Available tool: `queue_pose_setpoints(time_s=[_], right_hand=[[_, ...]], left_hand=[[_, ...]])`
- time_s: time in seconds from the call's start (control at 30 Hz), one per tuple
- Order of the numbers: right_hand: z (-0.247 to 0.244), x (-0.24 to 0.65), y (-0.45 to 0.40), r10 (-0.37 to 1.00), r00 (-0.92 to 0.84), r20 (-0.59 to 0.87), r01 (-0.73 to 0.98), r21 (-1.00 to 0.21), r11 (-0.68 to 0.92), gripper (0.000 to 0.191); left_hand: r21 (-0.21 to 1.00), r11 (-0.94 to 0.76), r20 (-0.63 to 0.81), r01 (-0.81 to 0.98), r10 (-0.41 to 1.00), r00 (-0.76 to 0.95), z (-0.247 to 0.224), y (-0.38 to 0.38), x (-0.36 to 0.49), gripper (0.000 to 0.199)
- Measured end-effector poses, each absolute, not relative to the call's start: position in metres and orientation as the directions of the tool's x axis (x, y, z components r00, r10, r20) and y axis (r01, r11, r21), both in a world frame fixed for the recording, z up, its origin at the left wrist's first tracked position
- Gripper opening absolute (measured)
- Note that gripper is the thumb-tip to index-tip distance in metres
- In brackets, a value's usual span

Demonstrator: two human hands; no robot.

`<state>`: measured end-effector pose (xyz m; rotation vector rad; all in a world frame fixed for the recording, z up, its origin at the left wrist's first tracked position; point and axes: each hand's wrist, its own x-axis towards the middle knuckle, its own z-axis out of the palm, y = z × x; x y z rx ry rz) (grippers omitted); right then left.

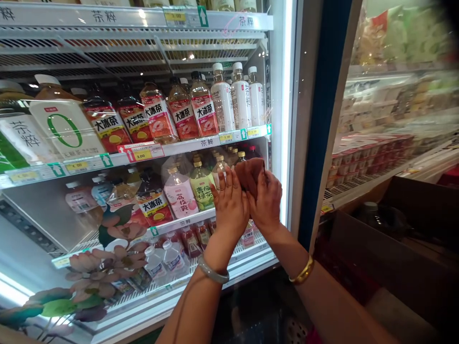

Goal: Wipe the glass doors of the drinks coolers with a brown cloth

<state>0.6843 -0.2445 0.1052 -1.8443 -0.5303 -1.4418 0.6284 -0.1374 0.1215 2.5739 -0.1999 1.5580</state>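
Observation:
My right hand (pixel 266 203) is closed round a brown cloth (pixel 249 176), which bunches up above its fingers against the glass door of a lit drinks cooler. Beside it, my left hand (pixel 230 205) lies flat on the glass with its fingers stretched upward. The two hands touch along their inner edges. A grey bangle (pixel 212 271) circles my left wrist, and a gold bangle (pixel 303 270) my right. Behind the glass, close to my left fingers, stand a green-labelled bottle (pixel 202 184) and a pink-labelled bottle (pixel 180 196).
Cooler shelves (pixel 211 142) hold rows of bottled drinks with price tags. Flower decals or reflections (pixel 107 263) show at lower left. A blue door frame edge (pixel 324 119) stands right of my hands. Farther right are a cardboard box (pixel 380 239) and a display of packaged cups (pixel 369 157).

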Motion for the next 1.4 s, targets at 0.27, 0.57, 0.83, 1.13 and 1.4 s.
queue_pose_setpoints(time_s=[0.27,0.57,0.83,1.13,1.4], right_hand=[[0.106,0.726,-0.293,-0.442,0.384,0.811,0.556,-0.585,-0.59,0.064],[0.114,0.682,-0.247,-0.092,0.323,0.942,0.729,-0.309,-0.611,0.064],[0.117,0.701,-0.246,-0.409,0.335,0.849,0.615,-0.526,-0.588,0.063],[0.134,0.667,-0.209,-0.162,0.258,0.952,0.804,-0.305,-0.511,0.076],[0.136,0.648,-0.173,-0.282,0.235,0.93,0.745,-0.359,-0.562,0.076]], left_hand=[[0.069,-0.985,0.887,-0.159,-0.013,0.462,0.122,-0.145,0.63,0.079],[0.121,-0.982,0.917,-0.146,0.055,0.395,0.143,-0.129,0.624,0.08],[0.072,-0.991,0.902,-0.111,0.017,0.432,0.142,-0.113,0.61,0.082],[0.102,-0.994,0.915,-0.032,0.081,0.395,0.155,-0.086,0.595,0.081],[0.05,-0.999,0.917,0.009,0.049,0.397,0.156,-0.058,0.578,0.08]])
